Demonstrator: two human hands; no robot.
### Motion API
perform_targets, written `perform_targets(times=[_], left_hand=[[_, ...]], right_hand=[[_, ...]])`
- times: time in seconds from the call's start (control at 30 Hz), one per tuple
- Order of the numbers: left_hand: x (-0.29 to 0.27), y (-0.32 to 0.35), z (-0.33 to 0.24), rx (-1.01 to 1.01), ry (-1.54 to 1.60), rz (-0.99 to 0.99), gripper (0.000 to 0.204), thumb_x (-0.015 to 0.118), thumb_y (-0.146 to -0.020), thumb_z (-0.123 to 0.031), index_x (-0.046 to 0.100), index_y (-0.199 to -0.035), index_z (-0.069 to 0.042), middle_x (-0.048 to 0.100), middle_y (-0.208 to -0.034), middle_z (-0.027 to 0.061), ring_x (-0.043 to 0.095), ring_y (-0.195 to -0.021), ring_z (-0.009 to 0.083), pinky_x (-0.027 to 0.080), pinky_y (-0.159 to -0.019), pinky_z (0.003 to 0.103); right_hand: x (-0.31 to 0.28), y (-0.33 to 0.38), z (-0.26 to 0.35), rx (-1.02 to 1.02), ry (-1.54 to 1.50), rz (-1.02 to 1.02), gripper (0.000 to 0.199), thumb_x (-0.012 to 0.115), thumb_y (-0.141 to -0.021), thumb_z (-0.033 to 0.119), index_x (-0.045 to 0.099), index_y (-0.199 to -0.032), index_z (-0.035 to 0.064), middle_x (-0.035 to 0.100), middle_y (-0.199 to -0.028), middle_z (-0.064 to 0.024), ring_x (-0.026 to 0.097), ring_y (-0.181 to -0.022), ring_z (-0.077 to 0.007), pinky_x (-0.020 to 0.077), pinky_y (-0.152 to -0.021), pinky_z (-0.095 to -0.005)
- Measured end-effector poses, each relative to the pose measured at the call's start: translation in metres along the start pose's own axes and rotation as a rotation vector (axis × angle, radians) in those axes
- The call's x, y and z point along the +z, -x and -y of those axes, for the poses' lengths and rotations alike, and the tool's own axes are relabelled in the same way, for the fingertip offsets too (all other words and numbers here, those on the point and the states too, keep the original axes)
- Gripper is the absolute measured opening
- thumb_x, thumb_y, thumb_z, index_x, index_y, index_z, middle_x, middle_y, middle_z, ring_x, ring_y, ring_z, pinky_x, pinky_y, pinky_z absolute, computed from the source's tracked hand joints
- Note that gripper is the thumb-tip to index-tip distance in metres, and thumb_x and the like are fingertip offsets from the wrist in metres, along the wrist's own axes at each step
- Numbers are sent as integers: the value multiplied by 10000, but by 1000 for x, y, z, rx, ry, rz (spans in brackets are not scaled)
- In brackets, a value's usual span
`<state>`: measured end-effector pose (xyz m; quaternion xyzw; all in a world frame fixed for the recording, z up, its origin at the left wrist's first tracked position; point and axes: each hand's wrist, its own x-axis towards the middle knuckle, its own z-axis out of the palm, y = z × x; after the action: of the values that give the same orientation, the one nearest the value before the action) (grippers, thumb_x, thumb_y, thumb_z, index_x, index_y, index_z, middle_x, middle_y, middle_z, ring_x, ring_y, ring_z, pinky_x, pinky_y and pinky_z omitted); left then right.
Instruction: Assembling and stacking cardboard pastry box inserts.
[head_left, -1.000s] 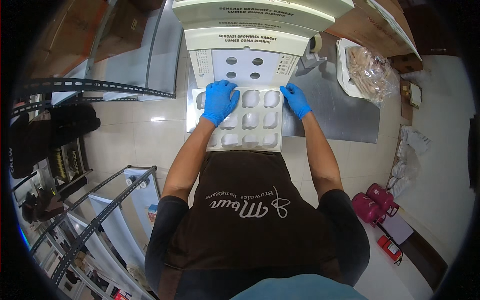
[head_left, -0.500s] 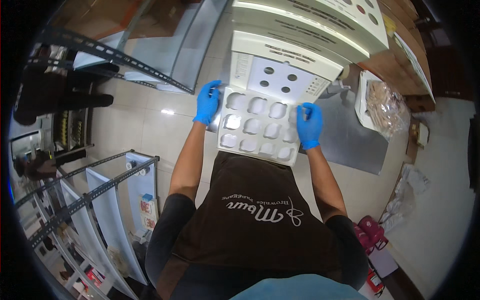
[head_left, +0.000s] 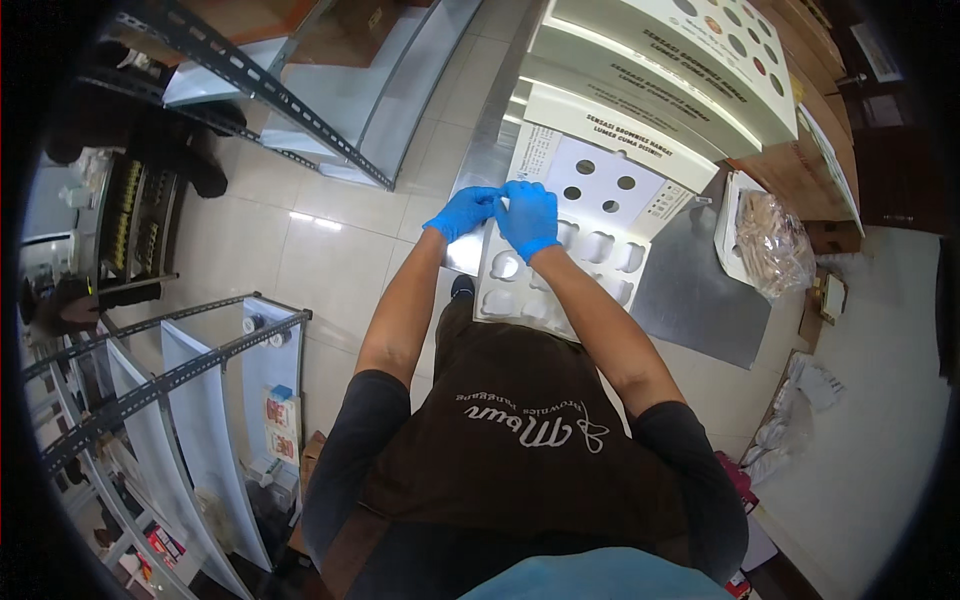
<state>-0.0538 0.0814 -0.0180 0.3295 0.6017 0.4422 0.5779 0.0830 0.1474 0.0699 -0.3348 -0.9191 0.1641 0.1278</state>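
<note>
A white cardboard box [head_left: 520,285] lies in front of me with its lid [head_left: 652,155] raised at the far side. Its insert has rows of round, notched cutouts, and the lid has several round holes. Both my hands wear blue gloves and meet at the box's far left corner. My left hand [head_left: 463,213] is closed at the outer edge there. My right hand [head_left: 528,217] reaches across the insert, its fingers closed at the same corner and touching the left fingers. The hands hide that corner and the cutouts beneath.
More white boxes [head_left: 640,75] stand behind the open one on a metal table [head_left: 700,305]. To the right, a clear plastic bag [head_left: 770,230] of light brown items rests in a white box. Metal shelving [head_left: 195,400] stands on the left. Another person's dark sleeve [head_left: 190,115] shows at far left.
My right hand has left the box's right side and crossed to its far left corner. My left hand has moved onto that corner too. The view has shifted slightly.
</note>
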Motion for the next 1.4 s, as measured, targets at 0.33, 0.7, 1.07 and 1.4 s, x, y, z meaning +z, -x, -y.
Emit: perform_targets(times=[0.33,0.7,1.07,1.4], left_hand=[[8,9,9,42,99,-12,326,549,-904,-166,567,-1188,-5,608,-1056,34,533,-935,97,429,-847,242],[28,0,11,68,-8,-205,382,604,-882,-251,576,-1146,23,614,-994,91,550,-866,149,459,-794,290],[42,3,9,132,51,-439,321,538,-911,-213,583,-1146,1,622,-1071,104,559,-955,160,435,-844,284],[45,2,6,59,-84,-407,304,526,-914,-186,568,-1149,2,621,-1059,99,557,-934,138,444,-807,269]], right_hand=[[9,25,-19,-210,-101,-15,339,600,-809,162,577,-1138,84,588,-940,-95,549,-889,-290,443,-782,-397],[-44,76,-93,27,-18,-159,427,652,-771,305,565,-1133,96,556,-1060,-97,503,-1014,-285,371,-903,-425],[-29,71,-99,83,158,6,274,604,-761,282,594,-966,99,563,-906,-88,525,-896,-256,383,-843,-404],[-44,89,-114,44,-286,-453,224,633,-786,175,621,-983,70,586,-932,-113,542,-894,-306,418,-826,-416]])
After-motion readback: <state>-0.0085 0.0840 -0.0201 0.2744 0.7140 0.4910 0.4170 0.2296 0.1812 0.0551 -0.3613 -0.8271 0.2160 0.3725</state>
